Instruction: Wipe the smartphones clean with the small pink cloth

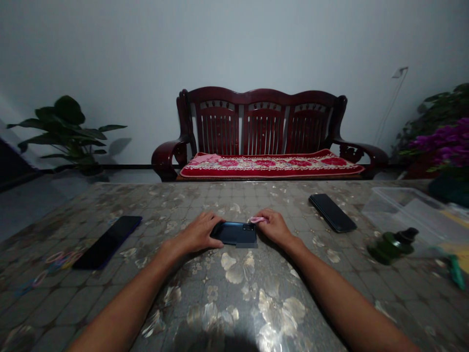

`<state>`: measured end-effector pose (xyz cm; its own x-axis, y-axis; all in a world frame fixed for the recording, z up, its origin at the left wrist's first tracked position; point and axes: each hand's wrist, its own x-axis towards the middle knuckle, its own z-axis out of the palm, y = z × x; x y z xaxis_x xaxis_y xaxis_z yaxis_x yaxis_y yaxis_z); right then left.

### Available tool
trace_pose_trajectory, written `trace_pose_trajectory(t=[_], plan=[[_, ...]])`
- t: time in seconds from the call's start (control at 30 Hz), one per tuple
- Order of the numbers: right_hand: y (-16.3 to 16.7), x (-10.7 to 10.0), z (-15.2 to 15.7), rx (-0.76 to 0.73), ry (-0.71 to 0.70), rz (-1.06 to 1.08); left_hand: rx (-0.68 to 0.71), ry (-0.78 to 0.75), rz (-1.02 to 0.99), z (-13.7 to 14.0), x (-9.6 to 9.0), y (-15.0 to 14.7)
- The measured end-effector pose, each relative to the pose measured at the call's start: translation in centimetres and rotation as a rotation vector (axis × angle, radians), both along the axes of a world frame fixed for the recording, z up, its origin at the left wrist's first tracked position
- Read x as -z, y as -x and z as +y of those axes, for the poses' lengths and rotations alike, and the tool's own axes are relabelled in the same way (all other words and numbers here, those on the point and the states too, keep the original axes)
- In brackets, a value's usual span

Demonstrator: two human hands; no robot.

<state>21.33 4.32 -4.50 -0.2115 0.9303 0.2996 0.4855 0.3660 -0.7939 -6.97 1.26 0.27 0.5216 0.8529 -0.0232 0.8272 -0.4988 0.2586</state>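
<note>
A dark blue smartphone [232,233] lies back side up on the patterned tablecloth [234,303], its camera block toward the right end. My left hand [201,232] grips the phone's left end, thumb along the near edge and fingers at the far edge. In my right hand [273,225] a small pink cloth [258,220] is pinched, beside the phone's right end at the camera corner. Whether the cloth touches the phone, I cannot tell.
On the left lies a black phone [110,242] by colourful rubber bands [64,259]. To the right are a dark phone [332,212], a green spray bottle [392,246] and a clear plastic box [414,220]. A wooden bench [262,122] stands beyond the table.
</note>
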Motion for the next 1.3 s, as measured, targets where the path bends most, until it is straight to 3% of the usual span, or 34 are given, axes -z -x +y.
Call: trace_pose_trajectory(t=[0.23,0.43,0.63,0.83,0.97,1.17,1.3], plan=[[0.3,-0.6,-0.8,-0.020,-0.049,-0.227,-0.021,-0.041,-0.031,-0.6,0.8,0.2],[0.4,-0.8,-1.3,-0.027,-0.044,-0.245,-0.059,-0.060,0.038,-1.0,0.6,-0.1],[0.1,-1.2,-1.3,-0.188,0.037,-0.184,-0.108,-0.057,0.057,-1.3,0.4,-0.4],[-0.2,-0.3,-0.4,-0.019,-0.076,-0.168,-0.161,-0.049,0.061,-1.3,0.4,-0.7],[-0.2,-0.2,-0.5,-0.067,-0.104,-0.177,-0.161,-0.055,0.039,-1.3,0.5,-0.6],[-0.4,-1.3,-1.1,-0.204,-0.011,-0.214,-0.176,-0.055,0.050,-1.5,0.4,-0.8],[-0.3,-1.0,-0.8,-0.070,-0.040,-0.175,-0.191,-0.071,0.058,-1.6,0.3,-1.1]])
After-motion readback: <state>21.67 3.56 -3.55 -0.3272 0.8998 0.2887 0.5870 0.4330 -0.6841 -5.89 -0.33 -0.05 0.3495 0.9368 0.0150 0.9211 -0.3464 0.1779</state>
